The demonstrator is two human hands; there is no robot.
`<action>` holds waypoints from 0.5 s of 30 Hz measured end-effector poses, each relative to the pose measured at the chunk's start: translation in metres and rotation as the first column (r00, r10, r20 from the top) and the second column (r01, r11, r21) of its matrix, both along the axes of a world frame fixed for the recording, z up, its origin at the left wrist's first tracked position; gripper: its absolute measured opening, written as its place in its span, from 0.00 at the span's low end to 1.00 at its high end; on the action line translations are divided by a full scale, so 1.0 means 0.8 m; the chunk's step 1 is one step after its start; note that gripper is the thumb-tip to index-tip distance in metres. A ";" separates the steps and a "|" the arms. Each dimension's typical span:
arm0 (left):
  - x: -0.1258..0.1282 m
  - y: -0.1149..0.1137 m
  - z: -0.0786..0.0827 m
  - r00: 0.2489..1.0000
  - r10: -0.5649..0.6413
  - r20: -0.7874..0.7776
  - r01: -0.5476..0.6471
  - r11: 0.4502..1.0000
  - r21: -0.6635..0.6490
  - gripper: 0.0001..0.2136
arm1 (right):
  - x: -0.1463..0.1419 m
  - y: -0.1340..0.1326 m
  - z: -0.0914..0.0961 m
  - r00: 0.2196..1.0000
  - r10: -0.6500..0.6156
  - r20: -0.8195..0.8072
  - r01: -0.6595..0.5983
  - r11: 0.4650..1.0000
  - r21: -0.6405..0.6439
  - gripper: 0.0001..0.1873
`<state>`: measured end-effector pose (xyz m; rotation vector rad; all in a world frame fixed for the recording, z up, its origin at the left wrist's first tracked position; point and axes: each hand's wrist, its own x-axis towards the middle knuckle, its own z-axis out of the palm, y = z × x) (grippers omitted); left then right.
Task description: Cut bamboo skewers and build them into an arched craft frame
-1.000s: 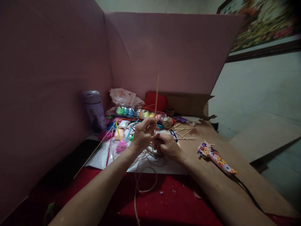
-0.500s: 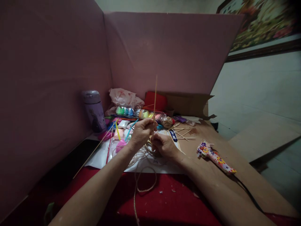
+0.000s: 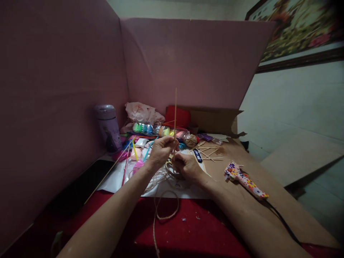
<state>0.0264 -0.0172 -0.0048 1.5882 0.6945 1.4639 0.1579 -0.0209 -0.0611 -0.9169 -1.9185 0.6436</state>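
Both hands on an upright wooden skewer!

And here we are at the middle of the table: the skewer stands almost vertical, its pointed tip rising high and clear above the knuckles. The left hand takes the upper grip, thumb and fingers pinched closed on the shaft. Just below and to the right, the right hand has its fingers curled in tight at the skewer's lower part; the fingertips are partly hidden. So the skewer runs between the two hands, touching both, its foot low beside the right thumb.

Under the left wrist lies a tangle of twine, one loop spilling over the red cloth. Beyond the right hand, look, a scatter of short wooden sticks, with a dark blue patterned strip just beside them. Farther right rests a flower-patterned glue gun, well apart from the hands, while a purple bottle stands off to the left.
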 end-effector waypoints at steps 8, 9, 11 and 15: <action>0.004 -0.005 -0.001 0.999 -0.038 0.034 0.040 0.997 -0.069 0.12 | 0.001 -0.001 0.003 1.000 -0.004 0.014 0.004 1.000 -0.022 0.08; 0.004 -0.005 -0.001 0.998 -0.045 0.032 0.047 0.996 -0.073 0.12 | 0.001 -0.002 0.004 1.000 -0.014 0.017 0.015 0.999 -0.029 0.08; 0.004 -0.005 -0.002 0.999 -0.048 0.024 0.049 0.996 -0.073 0.11 | 0.000 -0.004 0.006 0.999 -0.036 0.022 0.037 0.999 -0.034 0.09; 0.003 0.000 -0.008 1.000 -0.010 -0.003 0.010 1.000 -0.028 0.12 | 0.000 -0.004 0.005 0.999 -0.027 0.026 0.028 0.999 -0.041 0.09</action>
